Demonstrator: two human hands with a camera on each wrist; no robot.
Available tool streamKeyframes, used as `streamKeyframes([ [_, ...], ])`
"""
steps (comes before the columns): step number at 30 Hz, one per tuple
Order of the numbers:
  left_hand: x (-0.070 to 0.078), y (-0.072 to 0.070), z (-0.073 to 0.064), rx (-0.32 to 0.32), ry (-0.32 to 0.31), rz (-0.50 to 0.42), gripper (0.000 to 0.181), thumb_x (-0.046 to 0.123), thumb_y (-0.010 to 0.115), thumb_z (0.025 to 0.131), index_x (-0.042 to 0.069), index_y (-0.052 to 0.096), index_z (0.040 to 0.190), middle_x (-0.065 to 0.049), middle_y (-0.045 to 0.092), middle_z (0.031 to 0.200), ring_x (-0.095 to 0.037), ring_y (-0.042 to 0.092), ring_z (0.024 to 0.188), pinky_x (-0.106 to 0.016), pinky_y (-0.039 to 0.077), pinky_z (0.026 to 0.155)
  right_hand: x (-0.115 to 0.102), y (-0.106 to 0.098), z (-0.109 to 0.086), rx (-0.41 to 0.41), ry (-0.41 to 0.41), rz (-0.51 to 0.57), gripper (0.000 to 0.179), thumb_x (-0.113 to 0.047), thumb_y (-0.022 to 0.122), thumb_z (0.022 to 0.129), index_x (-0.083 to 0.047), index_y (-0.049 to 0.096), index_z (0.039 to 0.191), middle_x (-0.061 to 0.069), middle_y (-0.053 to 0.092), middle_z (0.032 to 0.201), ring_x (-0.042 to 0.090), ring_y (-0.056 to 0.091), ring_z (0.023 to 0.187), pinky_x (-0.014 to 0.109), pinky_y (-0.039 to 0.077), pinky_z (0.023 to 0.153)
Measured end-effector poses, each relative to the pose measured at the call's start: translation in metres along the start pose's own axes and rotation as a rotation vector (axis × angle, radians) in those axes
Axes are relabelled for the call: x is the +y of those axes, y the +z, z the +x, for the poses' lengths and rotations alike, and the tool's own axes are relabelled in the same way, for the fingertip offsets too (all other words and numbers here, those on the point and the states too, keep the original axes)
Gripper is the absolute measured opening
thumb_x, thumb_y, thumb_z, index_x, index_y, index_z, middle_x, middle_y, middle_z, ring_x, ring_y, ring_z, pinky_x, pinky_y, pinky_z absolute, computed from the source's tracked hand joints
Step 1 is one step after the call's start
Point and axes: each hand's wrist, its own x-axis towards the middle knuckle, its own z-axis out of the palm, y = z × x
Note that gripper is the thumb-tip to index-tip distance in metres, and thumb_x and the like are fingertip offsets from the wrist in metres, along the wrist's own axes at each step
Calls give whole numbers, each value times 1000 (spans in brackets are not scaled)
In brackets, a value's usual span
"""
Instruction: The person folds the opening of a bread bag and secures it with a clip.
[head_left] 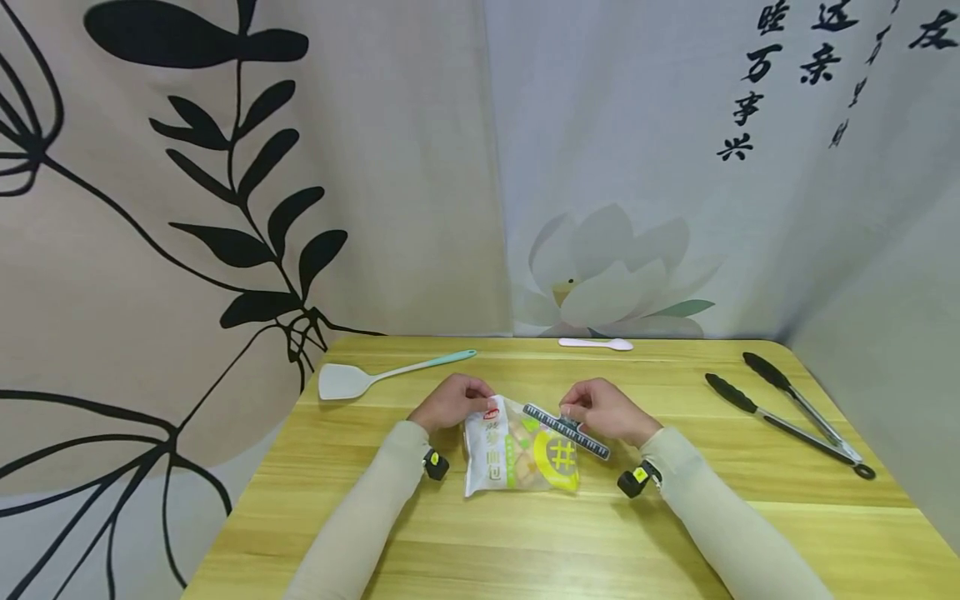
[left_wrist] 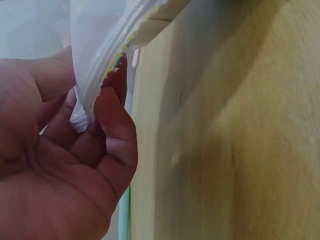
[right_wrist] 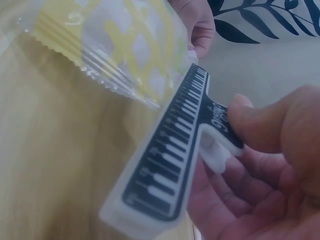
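A white, green and yellow plastic food bag rests on the wooden table, tilted toward me. My left hand pinches its upper left corner; the left wrist view shows the crimped bag edge between thumb and curled fingers. In my right hand is a bag clip with a black-and-white piano-key print. Thumb and fingers grip the clip's handle. The clip's long bar lies slantwise at the bag's upper right edge. Whether its jaws are around the plastic I cannot tell.
A white spatula with a turquoise handle lies at the back left. At the far edge is a pale pink spoon. Black-tipped metal tongs lie spread on the right. A printed curtain hangs behind the wooden table.
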Motion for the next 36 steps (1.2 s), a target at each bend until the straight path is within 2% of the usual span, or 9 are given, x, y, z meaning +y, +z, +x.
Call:
streamKeyframes([
  [6,-1,-1,0,15,10,16,9,15,71,102,14,80,104,1,74,96,-14,65,89,-30,53,82,-3,0,3,10,-1,4,8,-11,67,104,-4,72,104,7,71,95,18,65,83,36,62,73],
  [19,1,1,3,5,36,18,10,15,70,103,13,79,106,0,75,98,-14,66,90,-30,54,82,-9,-1,10,16,-42,-4,9,-11,68,103,-5,72,98,7,70,89,16,64,76,34,61,69],
  [27,2,2,2,8,24,28,10,16,70,103,15,80,105,1,75,98,-14,66,91,-32,54,84,-14,7,16,26,-50,7,9,-12,69,103,-5,72,98,7,72,93,16,65,79,33,61,70],
  [36,5,4,2,10,8,28,10,16,70,102,16,80,104,2,74,97,-14,65,92,-33,53,86,-19,13,24,32,-31,35,9,-12,69,102,-6,73,97,7,71,90,18,65,80,38,63,72],
])
